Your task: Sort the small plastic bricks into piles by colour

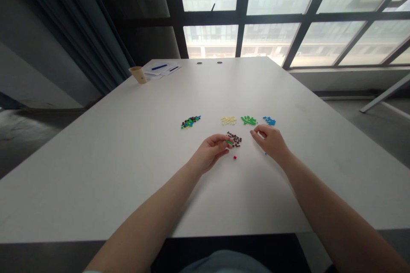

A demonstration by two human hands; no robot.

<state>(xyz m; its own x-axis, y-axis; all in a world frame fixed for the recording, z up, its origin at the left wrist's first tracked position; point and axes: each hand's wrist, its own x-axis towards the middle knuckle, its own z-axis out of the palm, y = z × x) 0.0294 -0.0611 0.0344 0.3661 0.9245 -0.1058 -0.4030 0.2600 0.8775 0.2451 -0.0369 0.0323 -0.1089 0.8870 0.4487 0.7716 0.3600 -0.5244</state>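
My left hand (209,152) hovers above the white table, its fingertips pinching a small green plastic brick (229,141) beside a pile of dark brown bricks (234,138). A lone red brick (235,158) lies just below that pile. To the right, my right hand (270,141) curls close to a green pile (249,120) and a blue pile (269,121). Whether its fingers hold anything is hidden. Further left are a cream pile (228,120) and a mixed pile of dark, green and blue bricks (190,122).
At the far end of the white table (112,158) stand a tan paper cup (138,74) and papers (160,69) with a blue pen on them. Large windows fill the back, and a dark curtain hangs at the left.
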